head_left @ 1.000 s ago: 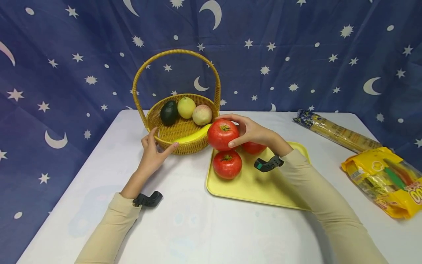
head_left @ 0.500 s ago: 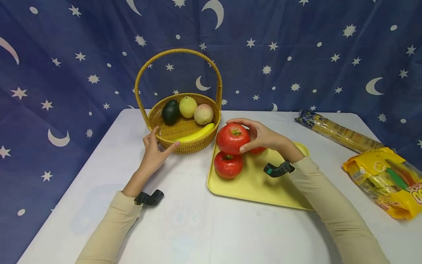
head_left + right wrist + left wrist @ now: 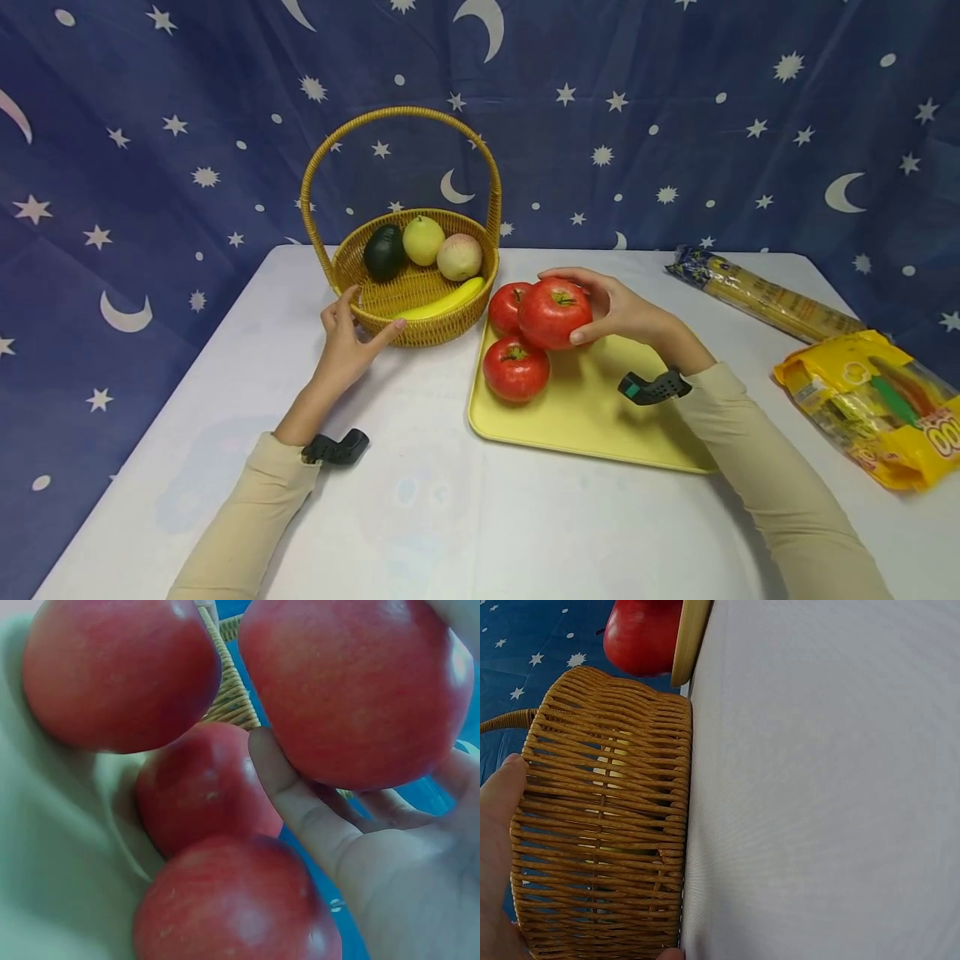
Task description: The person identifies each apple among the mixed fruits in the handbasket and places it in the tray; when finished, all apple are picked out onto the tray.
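Observation:
In the head view my left hand (image 3: pixel 347 348) holds the near left side of a wicker basket (image 3: pixel 431 335). The left wrist view shows my thumb at its rim and a fingertip low on the woven wall (image 3: pixel 604 825). Inside lie an avocado (image 3: pixel 383 252), a pale yellow round fruit (image 3: pixel 423 240), a peach (image 3: pixel 460 257) and a banana (image 3: pixel 442 302). My right hand (image 3: pixel 628 317) grips a red apple (image 3: pixel 553 321) above the yellow tray (image 3: pixel 592 421). Two more apples, a near one (image 3: pixel 516 371) and a far one (image 3: pixel 507 307), show beside it; the right wrist view shows another apple (image 3: pixel 236 907).
On the right of the white table (image 3: pixel 420 517) lie a long packet of dry noodles (image 3: pixel 772 296) and a yellow bag (image 3: pixel 873 408) with a window. A dark blue star-and-moon curtain (image 3: pixel 675 108) hangs behind. The basket's tall handle (image 3: pixel 401 112) arches upward.
My right hand has carried the apple rightward, away from the basket and over the tray, uncovering the far left apple. The left hand stays on the basket.

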`<control>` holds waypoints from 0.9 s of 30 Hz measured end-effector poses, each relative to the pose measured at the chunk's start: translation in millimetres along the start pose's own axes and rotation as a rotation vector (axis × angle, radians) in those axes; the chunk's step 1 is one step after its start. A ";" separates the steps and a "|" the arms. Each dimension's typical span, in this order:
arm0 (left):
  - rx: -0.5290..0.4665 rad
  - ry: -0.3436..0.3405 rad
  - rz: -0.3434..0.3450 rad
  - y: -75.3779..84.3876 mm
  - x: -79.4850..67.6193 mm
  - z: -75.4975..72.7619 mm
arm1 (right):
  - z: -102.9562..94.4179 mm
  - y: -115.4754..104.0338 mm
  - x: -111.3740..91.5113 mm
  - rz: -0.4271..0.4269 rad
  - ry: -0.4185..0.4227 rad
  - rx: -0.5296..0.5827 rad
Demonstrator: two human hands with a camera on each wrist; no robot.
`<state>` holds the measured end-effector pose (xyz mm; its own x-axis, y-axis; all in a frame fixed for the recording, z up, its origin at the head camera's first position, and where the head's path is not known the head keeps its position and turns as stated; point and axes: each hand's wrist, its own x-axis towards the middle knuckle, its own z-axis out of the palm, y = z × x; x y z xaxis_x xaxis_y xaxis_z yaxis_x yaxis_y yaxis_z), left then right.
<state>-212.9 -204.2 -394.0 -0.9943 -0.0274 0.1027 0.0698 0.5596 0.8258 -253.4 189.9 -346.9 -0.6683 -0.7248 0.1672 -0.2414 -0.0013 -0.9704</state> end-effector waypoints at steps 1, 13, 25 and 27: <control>-0.002 -0.001 -0.001 0.1 0.1 0.1 | -0.5 0.0 -1.9 -0.003 0.000 0.003; -0.007 -0.004 -0.005 0.0 -0.6 0.0 | -7.1 7.6 -21.0 -0.009 -0.060 0.023; -0.014 -0.003 -0.002 -1.2 -0.8 1.1 | -12.8 7.7 -38.2 0.040 -0.068 -0.002; -0.012 0.000 0.000 -0.9 -0.7 0.9 | -12.8 7.3 -41.2 0.040 -0.064 -0.015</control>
<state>-212.3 -203.9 -395.4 -0.9943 -0.0274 0.1028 0.0709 0.5496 0.8324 -236.7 228.5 -358.6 -0.6316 -0.7666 0.1162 -0.2257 0.0385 -0.9734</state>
